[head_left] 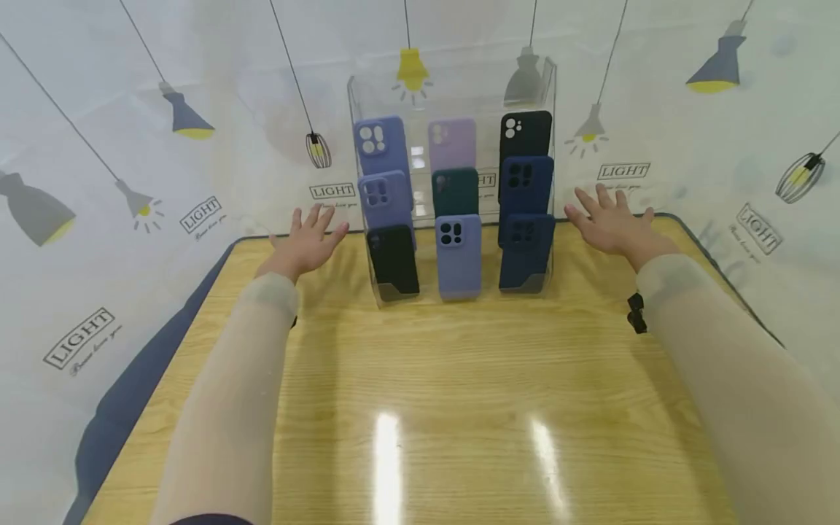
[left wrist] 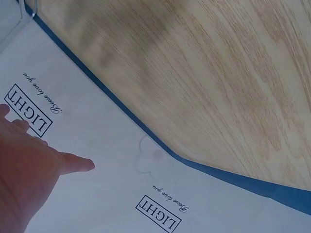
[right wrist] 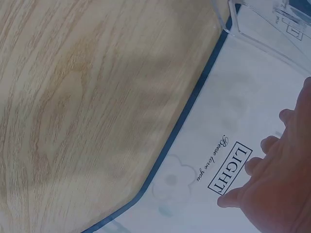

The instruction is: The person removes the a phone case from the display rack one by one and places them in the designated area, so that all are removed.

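Observation:
A clear acrylic stand point(head_left: 550, 80) at the table's far edge carries several phone cases in three columns. The left column has two periwinkle cases above a black case point(head_left: 394, 259). Down the middle are a lilac case point(head_left: 459, 146), a dark green case point(head_left: 459, 193) and a periwinkle case point(head_left: 459, 266). On the right, a black case point(head_left: 531, 138) tops two navy cases. My left hand point(head_left: 303, 244) hovers beside the stand's left side with fingers spread, holding nothing. Off the right side, my right hand point(head_left: 613, 226) is likewise spread and holds nothing.
The wooden table point(head_left: 459, 379) has a dark blue edge, with bright reflections near the front. A white curtain point(head_left: 262, 58) printed with lamps and LIGHT labels hangs behind and along both sides. Corners of the stand show at the top of both wrist views.

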`<state>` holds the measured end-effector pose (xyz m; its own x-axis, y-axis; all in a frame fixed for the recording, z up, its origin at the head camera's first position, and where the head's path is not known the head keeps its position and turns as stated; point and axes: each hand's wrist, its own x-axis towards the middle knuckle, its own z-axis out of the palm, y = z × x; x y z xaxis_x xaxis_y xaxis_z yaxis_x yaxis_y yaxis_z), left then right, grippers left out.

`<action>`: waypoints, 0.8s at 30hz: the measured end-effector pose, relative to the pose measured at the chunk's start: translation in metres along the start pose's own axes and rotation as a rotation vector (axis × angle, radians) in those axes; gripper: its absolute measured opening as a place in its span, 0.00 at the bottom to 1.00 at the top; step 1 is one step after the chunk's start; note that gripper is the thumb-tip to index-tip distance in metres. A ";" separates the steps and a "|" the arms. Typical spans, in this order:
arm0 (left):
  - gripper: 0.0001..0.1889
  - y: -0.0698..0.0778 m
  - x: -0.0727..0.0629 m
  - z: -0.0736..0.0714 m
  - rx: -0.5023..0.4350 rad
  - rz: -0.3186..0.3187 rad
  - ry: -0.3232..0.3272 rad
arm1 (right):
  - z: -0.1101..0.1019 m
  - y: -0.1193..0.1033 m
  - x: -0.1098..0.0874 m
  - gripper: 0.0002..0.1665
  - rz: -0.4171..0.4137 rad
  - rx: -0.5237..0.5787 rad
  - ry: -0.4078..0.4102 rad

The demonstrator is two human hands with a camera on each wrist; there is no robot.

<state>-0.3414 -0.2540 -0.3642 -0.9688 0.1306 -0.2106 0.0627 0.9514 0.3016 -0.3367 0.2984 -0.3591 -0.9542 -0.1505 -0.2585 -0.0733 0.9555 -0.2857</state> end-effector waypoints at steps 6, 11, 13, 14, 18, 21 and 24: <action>0.45 0.009 -0.013 -0.011 -0.008 0.002 0.016 | -0.004 0.000 -0.001 0.54 -0.007 0.003 0.021; 0.46 0.012 -0.012 -0.011 -0.005 0.013 -0.005 | -0.008 0.006 -0.006 0.52 0.016 -0.012 0.027; 0.46 0.012 -0.010 -0.010 -0.002 0.013 0.000 | -0.010 0.007 -0.007 0.52 0.011 -0.009 0.032; 0.46 0.011 -0.010 -0.010 -0.002 0.014 0.001 | -0.010 0.007 -0.008 0.51 0.009 -0.009 0.031; 0.46 0.009 -0.010 -0.006 -0.006 0.027 -0.005 | -0.008 0.008 -0.011 0.51 0.007 -0.005 -0.013; 0.46 0.010 -0.009 -0.004 -0.011 0.040 -0.009 | -0.008 0.009 -0.013 0.51 -0.005 0.001 -0.027; 0.44 0.011 -0.011 -0.006 -0.028 0.064 -0.009 | -0.010 0.009 -0.016 0.50 -0.064 0.059 -0.026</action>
<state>-0.3317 -0.2464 -0.3529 -0.9609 0.1933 -0.1983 0.1174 0.9328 0.3408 -0.3252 0.3118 -0.3482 -0.9403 -0.2179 -0.2615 -0.1160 0.9274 -0.3557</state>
